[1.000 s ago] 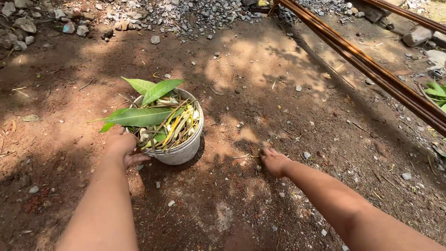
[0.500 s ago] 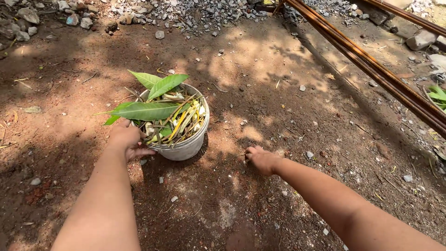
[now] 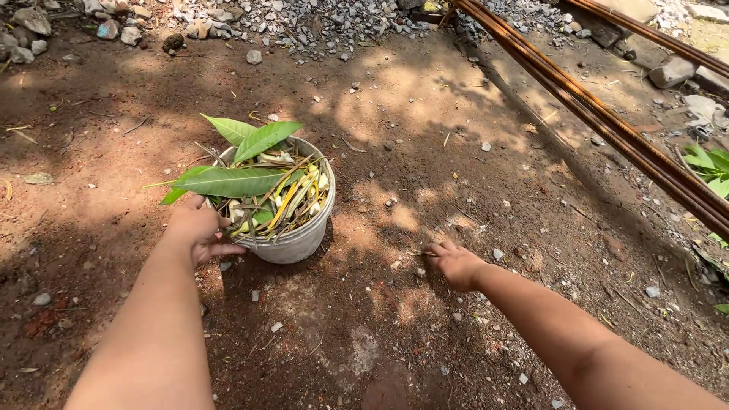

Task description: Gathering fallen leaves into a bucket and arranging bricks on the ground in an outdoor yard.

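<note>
From the head camera, a pale round bucket (image 3: pixel 292 235) stands upright on bare reddish ground (image 3: pixel 425 152), left of the middle, stuffed with green leaves (image 3: pixel 231 181) and yellowed stalks that stick out past its rim on the far left side. The left hand (image 3: pixel 199 228) is curled around the near left rim of the bucket, fingers closed on its edge, thumb lying along the outer wall. The right hand (image 3: pixel 456 263) is down at the ground well to the right of the bucket, apart from it, fingers loosely bent and close together over the dirt near a few small pebbles (image 3: pixel 497 253); whether it pinches anything I cannot tell. Between bucket and right hand lies open dirt in patchy shade. Open ground also runs from the bucket up to a band of grey gravel (image 3: pixel 334 19) along the top edge. On the right, rusty metal bars (image 3: pixel 607 121) cross diagonally from top centre to the right edge and bound the room there; beyond them, larger stones (image 3: pixel 672 72) and a green plant (image 3: pixel 710 159) sit by the frame edge.
</note>
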